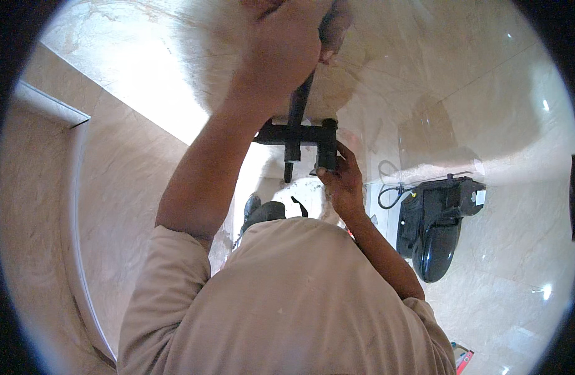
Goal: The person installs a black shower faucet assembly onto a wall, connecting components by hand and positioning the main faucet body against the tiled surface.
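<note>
Black toilet [434, 228] right of tap fitting [298, 132] — hands [343, 178] gripping.

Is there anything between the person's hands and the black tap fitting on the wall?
Nothing visible does. The right hand already touches the right end of the black tap fitting, and the left hand is closed around the black pipe that rises from it. The black toilet stands well to the right.

So the black shower mixer [298, 132] sits mounted flat on the beige marble wall, horizontal bar with a knob at the right end, and a thin black riser pipe [302, 94] going straight up.
</note>
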The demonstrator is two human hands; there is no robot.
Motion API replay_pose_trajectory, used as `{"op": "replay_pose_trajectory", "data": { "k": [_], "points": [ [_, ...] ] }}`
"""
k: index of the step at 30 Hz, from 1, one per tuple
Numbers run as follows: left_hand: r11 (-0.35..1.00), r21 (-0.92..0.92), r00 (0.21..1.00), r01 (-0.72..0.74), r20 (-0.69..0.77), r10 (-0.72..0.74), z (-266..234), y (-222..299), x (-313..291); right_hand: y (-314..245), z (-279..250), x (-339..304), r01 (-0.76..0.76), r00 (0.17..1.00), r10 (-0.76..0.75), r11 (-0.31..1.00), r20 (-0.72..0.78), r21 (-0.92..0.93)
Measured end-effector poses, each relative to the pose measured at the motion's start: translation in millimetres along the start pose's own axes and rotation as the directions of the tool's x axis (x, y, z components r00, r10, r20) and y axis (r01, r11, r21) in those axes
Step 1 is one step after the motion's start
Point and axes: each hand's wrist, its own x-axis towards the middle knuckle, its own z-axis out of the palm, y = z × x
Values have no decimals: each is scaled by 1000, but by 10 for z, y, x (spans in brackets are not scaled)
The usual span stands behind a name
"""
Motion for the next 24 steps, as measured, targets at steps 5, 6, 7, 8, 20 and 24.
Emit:
{"op": "replay_pose_trajectory", "data": {
  "k": [5,6,7,8,20,24],
  "points": [
    [997,52,998,-62,14,61,26,33,36,1,12,13,84,996,-84,996,3,23],
    [994,70,997,-78,22,77,27,18,48,1,10,22,89,996,-89,996,7,28],
    [992,88,995,-95,29,93,25,-2,60,1,8,34,57,998,-57,998,-2,8],
    [989,23,989,-144,38,143,31,-29,62,-3,3,41,-16,999,16,1000,-30,-13],
    [976,16,976,-219,10,219,47,-188,34,401,-726,-11,68,997,-70,991,12,112],
    [943,51,944,-330,44,328,19,-228,152,1036,-1204,-316,-113,979,82,981,-189,-161]
  ]
}}
